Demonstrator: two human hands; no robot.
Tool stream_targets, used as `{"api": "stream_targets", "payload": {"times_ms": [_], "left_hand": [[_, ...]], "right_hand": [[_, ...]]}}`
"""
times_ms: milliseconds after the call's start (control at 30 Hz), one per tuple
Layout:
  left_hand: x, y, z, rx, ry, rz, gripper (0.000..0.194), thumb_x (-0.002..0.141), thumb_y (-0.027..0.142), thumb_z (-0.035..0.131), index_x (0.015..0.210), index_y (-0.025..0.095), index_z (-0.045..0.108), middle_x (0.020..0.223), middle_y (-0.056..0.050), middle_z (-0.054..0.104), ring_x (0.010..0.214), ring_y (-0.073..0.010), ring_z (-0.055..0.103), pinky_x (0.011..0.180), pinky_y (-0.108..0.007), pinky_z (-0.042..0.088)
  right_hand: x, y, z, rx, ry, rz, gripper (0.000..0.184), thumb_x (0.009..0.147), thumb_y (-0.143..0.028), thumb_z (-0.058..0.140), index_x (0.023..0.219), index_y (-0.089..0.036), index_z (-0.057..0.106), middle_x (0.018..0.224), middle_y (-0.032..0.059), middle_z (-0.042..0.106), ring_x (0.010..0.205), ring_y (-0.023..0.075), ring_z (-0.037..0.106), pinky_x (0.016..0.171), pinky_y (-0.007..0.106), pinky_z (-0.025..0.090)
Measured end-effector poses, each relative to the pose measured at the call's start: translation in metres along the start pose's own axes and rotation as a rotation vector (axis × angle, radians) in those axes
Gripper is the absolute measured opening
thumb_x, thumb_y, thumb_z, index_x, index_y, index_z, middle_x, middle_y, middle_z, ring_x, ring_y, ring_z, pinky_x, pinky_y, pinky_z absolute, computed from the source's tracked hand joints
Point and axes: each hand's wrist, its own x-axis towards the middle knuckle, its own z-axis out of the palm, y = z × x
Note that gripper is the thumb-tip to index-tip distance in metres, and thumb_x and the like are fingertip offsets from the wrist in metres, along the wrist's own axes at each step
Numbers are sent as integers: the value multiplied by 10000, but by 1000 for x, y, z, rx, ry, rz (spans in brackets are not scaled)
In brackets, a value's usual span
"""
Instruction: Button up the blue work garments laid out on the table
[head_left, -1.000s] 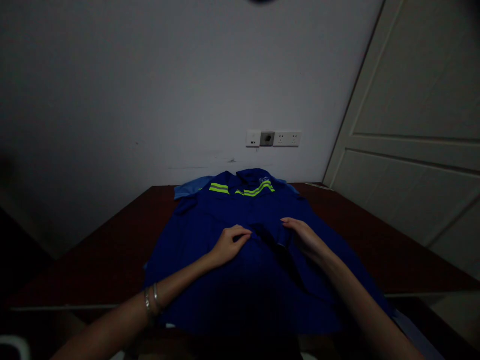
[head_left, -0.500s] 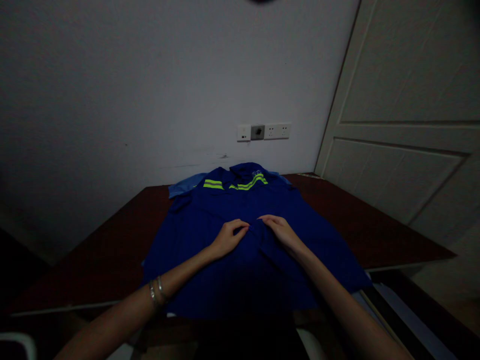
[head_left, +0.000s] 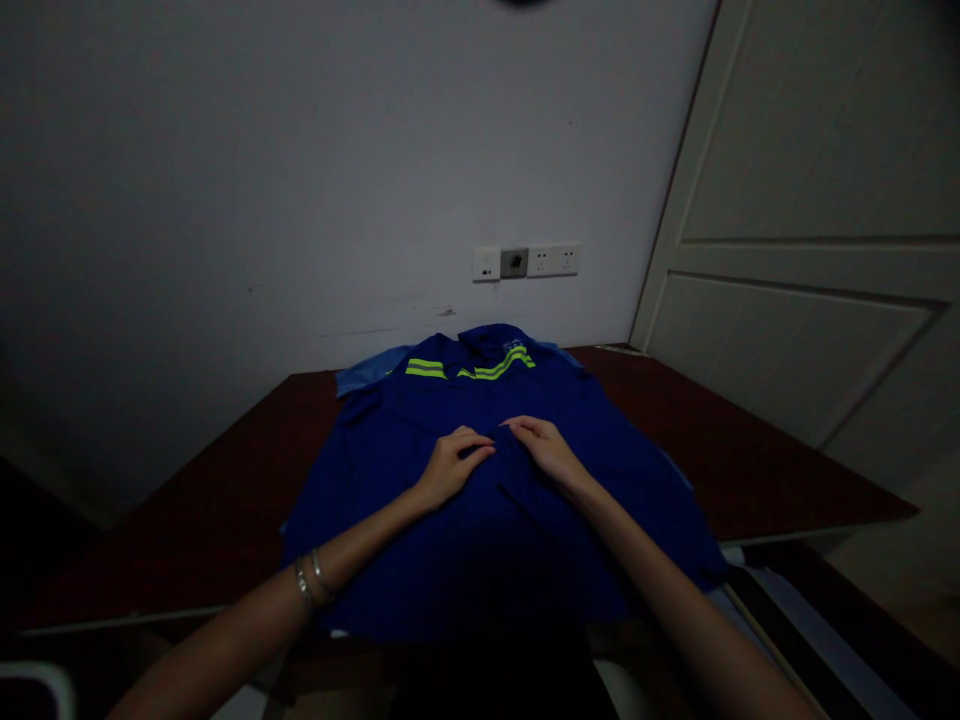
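A dark blue work jacket (head_left: 405, 470) lies spread front-up, its collar toward the wall. Yellow-green reflective bands cross its chest, and lighter blue shows at the shoulders. Near the middle of the front, my left hand (head_left: 451, 466) pinches the fabric between thumb and fingers. Just right of it, my right hand (head_left: 546, 448) is also closed in a pinch on the jacket front, a small gap from the left fingertips. Dark folds run down from between the two hands. Exactly which edge or fastener lies in the fingertips is too dark to make out.
Beneath the jacket is a dark red-brown table (head_left: 232, 470) against a pale wall (head_left: 262, 180). Wall sockets (head_left: 553, 260) sit above its far edge. A panelled door (head_left: 795, 340) stands at the right. Flat boards or papers (head_left: 810, 630) are below the table's right front edge.
Both hands have moved slightly farther up the jacket front, toward the collar, and a little left. The jacket's lower right edge has drawn inward.
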Motion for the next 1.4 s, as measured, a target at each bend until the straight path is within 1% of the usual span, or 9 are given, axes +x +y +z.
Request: {"api": "stream_targets", "payload": {"times_ms": [133,233,333,500,633,700,900,1167,1400], "left_hand": [[-1,-3,-1,-59,26,-36,171,764,305,625,817,170,714,778,-58,672,773,-166,583,745,-291,441],[-2,-3,-2,-140,23,-111,185,731,328,655,786,165,723,769,-60,675,761,-166,589,737,-289,444],[-2,-2,-2,-259,7,-249,214,699,352,675,755,152,725,781,-58,680,757,-167,595,728,-283,442],[0,0,-2,-456,-23,-509,249,638,359,715,744,134,720,798,-52,694,726,-158,596,711,-278,436],[0,1,-3,-553,-39,-676,283,573,321,766,779,133,720,731,-45,699,642,-135,588,678,-271,435],[1,1,-4,-578,-32,-730,286,548,302,783,770,133,719,690,-40,695,606,-126,582,660,-268,435],[5,5,-3,-572,-12,-770,282,513,268,794,744,126,717,668,-45,692,577,-123,577,631,-263,434],[10,7,1,-434,-28,-738,246,539,264,753,740,127,720,710,-52,700,597,-131,576,612,-246,422],[14,5,5,-389,-49,-691,238,578,285,728,760,130,722,738,-57,706,625,-146,593,628,-253,434]], "right_hand": [[3,-1,3,-58,-8,-41,278,697,-392,538,802,-171,670,830,35,684,809,176,598,778,301,432],[1,-1,4,-88,-21,-43,289,704,-401,540,813,-169,674,851,42,690,830,183,601,799,314,431],[-1,-1,3,-95,-42,-62,292,714,-401,537,821,-171,680,884,50,692,857,187,603,825,321,425],[-1,-2,4,-128,-10,-89,283,710,-392,537,804,-166,678,876,59,690,862,191,600,838,326,418],[-2,-3,3,-127,-15,-81,287,708,-390,533,800,-157,673,867,63,688,856,193,600,832,327,418],[-3,-3,3,-129,-15,-80,294,711,-391,530,807,-152,672,874,66,687,860,193,600,833,325,416],[-7,-9,1,-153,-37,-96,303,732,-392,518,826,-148,673,882,66,689,860,189,602,826,313,420],[-12,-11,-3,-191,-24,-144,283,742,-359,524,829,-144,685,881,76,700,837,197,617,806,324,439],[-9,-9,-6,-257,-1,-183,235,776,-288,508,845,-160,693,900,69,702,852,189,624,801,307,448]]}}
